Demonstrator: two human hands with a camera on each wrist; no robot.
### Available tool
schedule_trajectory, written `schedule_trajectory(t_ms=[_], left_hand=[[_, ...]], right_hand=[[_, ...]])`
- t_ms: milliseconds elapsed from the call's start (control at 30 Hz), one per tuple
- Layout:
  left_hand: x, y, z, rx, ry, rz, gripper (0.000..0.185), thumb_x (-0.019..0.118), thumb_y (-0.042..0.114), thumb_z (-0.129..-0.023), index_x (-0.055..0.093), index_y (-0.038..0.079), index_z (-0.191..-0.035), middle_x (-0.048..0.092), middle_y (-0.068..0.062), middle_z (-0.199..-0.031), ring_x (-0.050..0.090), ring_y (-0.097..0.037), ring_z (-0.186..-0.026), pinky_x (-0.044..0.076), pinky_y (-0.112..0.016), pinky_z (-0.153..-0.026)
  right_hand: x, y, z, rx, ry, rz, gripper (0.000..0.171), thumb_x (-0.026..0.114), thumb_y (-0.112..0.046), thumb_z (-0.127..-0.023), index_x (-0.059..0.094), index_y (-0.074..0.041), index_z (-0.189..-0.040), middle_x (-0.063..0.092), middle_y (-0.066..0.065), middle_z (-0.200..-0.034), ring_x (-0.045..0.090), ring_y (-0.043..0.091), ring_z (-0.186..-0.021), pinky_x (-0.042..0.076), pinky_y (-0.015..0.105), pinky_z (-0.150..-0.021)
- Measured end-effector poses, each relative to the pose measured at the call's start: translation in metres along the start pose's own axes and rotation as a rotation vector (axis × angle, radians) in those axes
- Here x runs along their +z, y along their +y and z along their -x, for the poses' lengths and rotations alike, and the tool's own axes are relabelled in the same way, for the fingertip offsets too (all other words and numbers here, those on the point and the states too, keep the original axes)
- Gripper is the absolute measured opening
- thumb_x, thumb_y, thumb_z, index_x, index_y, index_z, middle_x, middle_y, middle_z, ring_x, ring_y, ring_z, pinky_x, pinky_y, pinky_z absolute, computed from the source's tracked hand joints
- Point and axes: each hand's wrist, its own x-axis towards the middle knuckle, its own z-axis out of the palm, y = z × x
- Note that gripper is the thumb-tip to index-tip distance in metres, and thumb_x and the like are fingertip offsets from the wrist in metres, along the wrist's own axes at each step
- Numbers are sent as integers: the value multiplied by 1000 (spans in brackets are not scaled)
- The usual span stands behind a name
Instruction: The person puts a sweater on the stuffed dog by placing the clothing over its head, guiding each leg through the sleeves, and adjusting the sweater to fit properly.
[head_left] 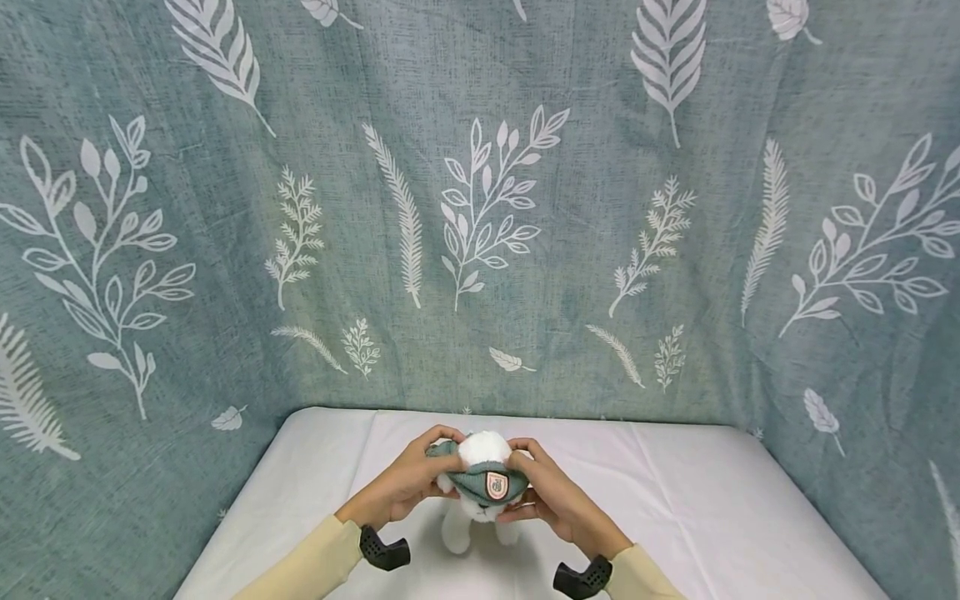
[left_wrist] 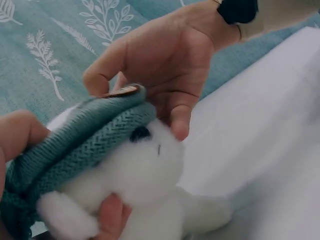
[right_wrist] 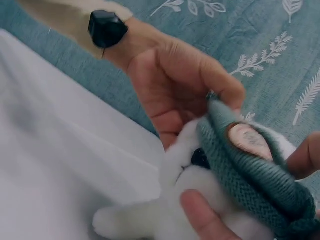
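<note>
White plush toy [head_left: 480,508] stands mid-table on white cloth [head_left: 675,500], w/ teal knit hat [head_left: 480,479] on its head. Left hand [head_left: 408,479] & right hand [head_left: 555,500] each pinch hat's rim at opposite sides, thumbs under toy's face. Leaf-print curtain [head_left: 480,208] behind.

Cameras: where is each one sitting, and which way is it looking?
Head: worn on the head, facing forward and down at the white table and leafy curtain; both forearms and hands show.
Left wrist: on the left wrist, looking across the plush toy at the right hand.
Right wrist: on the right wrist, looking back at the left hand.
Shared: all three show the toy's green knit hat.
</note>
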Motion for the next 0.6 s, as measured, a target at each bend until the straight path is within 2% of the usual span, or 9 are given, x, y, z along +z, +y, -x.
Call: schedule_trajectory(t_ms=[233,467,600], left_hand=[[1,-3,-1,10,13,28,46,70,5,-84,54,7,-127,50,-22,-135,63,-30,-99,58,-39,-76],[4,-9,-4,11,75,104,28,66,4,-81,50,6,-104,52,-18,-121,62,-24,-85,57,-34,-70],[0,-9,-5,1,41,119,29,68,8,-88,51,5,-111,55,-19,-122,64,-23,-84,59,-38,-74]], right_hand=[[2,2,1,-25,3,-29,58,55,-15,-95,31,-3,-146,57,28,-126,72,31,-93,60,49,-79],[0,6,-1,-38,28,-35,52,54,-22,-99,37,-2,-144,59,25,-124,72,28,-93,60,47,-80],[-2,7,-1,-34,40,-21,53,53,-26,-101,37,-2,-146,60,24,-121,72,27,-86,61,46,-79]])
